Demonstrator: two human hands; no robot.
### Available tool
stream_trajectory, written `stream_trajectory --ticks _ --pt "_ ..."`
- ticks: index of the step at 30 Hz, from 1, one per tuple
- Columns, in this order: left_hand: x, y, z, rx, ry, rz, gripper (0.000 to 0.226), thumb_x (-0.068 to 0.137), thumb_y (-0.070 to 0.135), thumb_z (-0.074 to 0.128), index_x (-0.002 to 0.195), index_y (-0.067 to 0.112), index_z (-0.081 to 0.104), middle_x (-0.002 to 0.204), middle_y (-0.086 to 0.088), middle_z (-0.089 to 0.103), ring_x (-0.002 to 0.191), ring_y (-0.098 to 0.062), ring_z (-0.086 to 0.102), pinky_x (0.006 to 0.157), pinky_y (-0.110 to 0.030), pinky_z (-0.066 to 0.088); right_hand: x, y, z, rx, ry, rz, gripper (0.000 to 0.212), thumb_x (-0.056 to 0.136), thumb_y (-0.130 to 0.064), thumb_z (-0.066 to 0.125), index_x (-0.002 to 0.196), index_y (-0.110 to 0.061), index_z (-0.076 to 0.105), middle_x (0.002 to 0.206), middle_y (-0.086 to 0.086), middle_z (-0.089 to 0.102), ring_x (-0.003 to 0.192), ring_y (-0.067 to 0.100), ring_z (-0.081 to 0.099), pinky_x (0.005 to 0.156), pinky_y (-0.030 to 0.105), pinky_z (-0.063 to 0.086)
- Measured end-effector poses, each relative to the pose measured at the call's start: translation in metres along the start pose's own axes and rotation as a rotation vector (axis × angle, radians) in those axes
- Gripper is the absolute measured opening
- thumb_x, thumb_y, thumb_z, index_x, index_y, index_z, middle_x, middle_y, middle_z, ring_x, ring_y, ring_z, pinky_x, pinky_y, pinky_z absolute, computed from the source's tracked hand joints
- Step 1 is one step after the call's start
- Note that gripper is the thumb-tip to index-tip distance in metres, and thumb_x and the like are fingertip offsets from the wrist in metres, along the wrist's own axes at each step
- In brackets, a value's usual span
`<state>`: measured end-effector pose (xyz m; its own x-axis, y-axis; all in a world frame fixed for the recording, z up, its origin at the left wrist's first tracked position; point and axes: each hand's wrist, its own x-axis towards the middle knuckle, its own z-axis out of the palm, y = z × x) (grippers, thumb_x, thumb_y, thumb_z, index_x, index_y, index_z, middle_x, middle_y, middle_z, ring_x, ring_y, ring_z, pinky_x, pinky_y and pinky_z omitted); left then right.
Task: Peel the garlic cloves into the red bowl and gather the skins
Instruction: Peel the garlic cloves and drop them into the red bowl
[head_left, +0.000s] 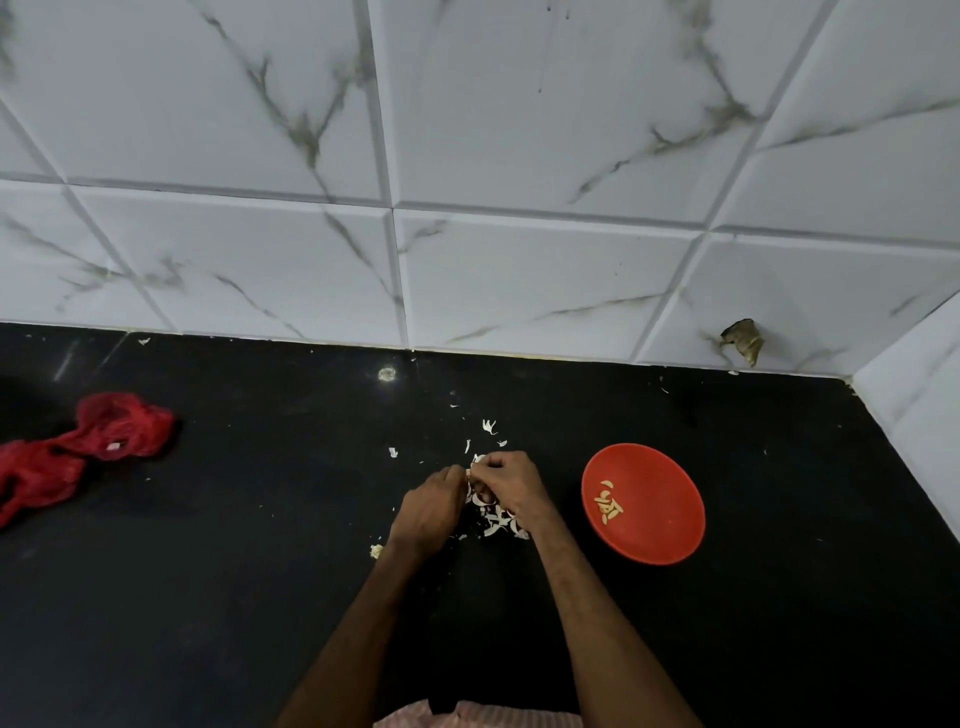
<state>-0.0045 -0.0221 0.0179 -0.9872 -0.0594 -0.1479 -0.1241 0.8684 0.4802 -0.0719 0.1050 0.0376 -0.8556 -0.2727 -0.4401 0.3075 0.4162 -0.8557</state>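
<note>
Your right hand (506, 480) and left hand (431, 506) are meeting fingertip to fingertip, fingers curled and pinching a garlic clove (469, 472), mostly hidden between them, above the skins (498, 519) piling on the black counter (260, 545). Keep one hand holding steady while the other is pulling the skin off directly over that pile. The red bowl (660, 525), near your right, is holding several peeled cloves (607, 506); loose flakes (488, 427) are lying beyond the hands.
</note>
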Motion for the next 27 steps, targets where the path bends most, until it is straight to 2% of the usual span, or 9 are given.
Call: stream_trajectory --ticks 5,7,9,12,14,17,22,27 --pt "0.004 -0.003 -0.004 -0.093 -0.006 -0.024 0.027 0.107 0.035 0.032 0.103 0.018 0.053 0.104 -0.001 0.064 0.095 -0.023 0.061 0.080 -0.039 0.047 0.001 -0.004 -0.002 0.013 -0.024 -0.007 0.012 0.083 -0.011 0.066 0.077 -0.006 0.075 0.065 0.004 0.069 0.054 0.012 0.054 0.046 0.019 0.039" --pt "0.009 -0.003 -0.006 -0.151 -0.001 -0.035 0.031 0.106 0.041 0.034 0.100 0.020 0.057 0.101 0.004 0.064 0.094 -0.019 0.061 0.079 -0.036 0.045 0.002 -0.008 -0.004 0.035 -0.026 -0.023 0.013 0.084 -0.010 0.064 0.075 -0.007 0.074 0.070 0.010 0.072 0.062 0.018 0.058 0.050 0.021 0.041" --pt "0.014 -0.005 -0.005 -0.226 0.031 -0.025 0.030 0.104 0.043 0.040 0.099 0.022 0.061 0.097 0.008 0.063 0.091 -0.014 0.061 0.078 -0.035 0.047 0.003 -0.011 -0.006 0.026 -0.020 -0.036 0.015 0.086 -0.010 0.063 0.075 -0.011 0.073 0.078 0.014 0.073 0.064 0.014 0.060 0.053 0.020 0.042" --pt "0.019 -0.011 -0.001 -0.399 0.114 -0.001 0.017 0.101 0.038 0.052 0.102 0.024 0.062 0.092 0.010 0.066 0.084 -0.008 0.063 0.075 -0.035 0.052 0.003 -0.013 -0.008 0.013 -0.022 -0.039 0.016 0.088 -0.013 0.064 0.076 -0.015 0.073 0.073 0.001 0.071 0.055 0.000 0.055 0.055 0.018 0.043" --pt "0.020 -0.011 -0.001 -0.510 0.179 0.016 0.009 0.097 0.027 0.062 0.105 0.022 0.063 0.090 0.009 0.070 0.082 -0.006 0.067 0.073 -0.031 0.055 0.005 -0.013 -0.008 0.020 -0.018 -0.042 0.015 0.089 -0.013 0.063 0.077 -0.014 0.073 0.071 -0.002 0.070 0.053 -0.002 0.054 0.055 0.017 0.043" --pt "0.021 -0.007 -0.003 -0.626 0.220 -0.022 0.005 0.093 0.021 0.068 0.097 0.019 0.066 0.081 0.006 0.071 0.070 -0.004 0.064 0.064 -0.026 0.051 0.006 -0.013 -0.008 0.035 0.002 -0.055 0.015 0.087 -0.012 0.063 0.076 -0.012 0.074 0.071 0.001 0.071 0.061 0.003 0.059 0.057 0.017 0.043" --pt "0.025 -0.009 0.004 -0.845 0.143 -0.143 0.010 0.098 0.017 0.061 0.094 0.011 0.068 0.066 -0.001 0.062 0.050 -0.007 0.046 0.050 -0.026 0.038 0.006 -0.016 -0.006 0.075 0.000 -0.052 0.014 0.087 -0.008 0.061 0.081 -0.006 0.074 0.070 0.000 0.070 0.058 0.000 0.061 0.055 0.012 0.043" --pt "0.029 -0.009 0.005 -0.781 0.101 -0.166 0.018 0.100 0.021 0.058 0.085 0.011 0.064 0.061 0.006 0.054 0.055 -0.008 0.044 0.055 -0.030 0.038 0.008 -0.012 -0.006 0.083 0.011 -0.029 0.015 0.088 -0.010 0.062 0.083 -0.001 0.073 0.071 0.003 0.069 0.064 0.008 0.059 0.058 0.018 0.044"
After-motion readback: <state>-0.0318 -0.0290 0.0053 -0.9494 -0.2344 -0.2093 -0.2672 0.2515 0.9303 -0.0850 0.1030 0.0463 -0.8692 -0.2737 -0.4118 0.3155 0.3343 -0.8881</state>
